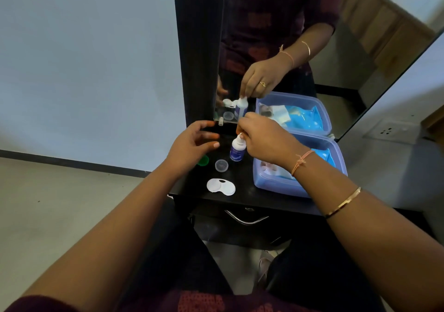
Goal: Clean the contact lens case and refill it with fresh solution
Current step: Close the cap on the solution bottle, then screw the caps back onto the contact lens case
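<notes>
Right hand pinches the top of the upright bottle at centre frame. Left hand hovers beside it, fingers spread, holding nothing. Below them the white case lies open on the table, with a clear cap just above it.

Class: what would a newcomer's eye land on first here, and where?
The right hand pinching the tip of a white bottle on the shelf before the mirror. Right of it sits a blue tub; the lens case lies near the front edge, the left hand hovers open left of the bottle.
</notes>
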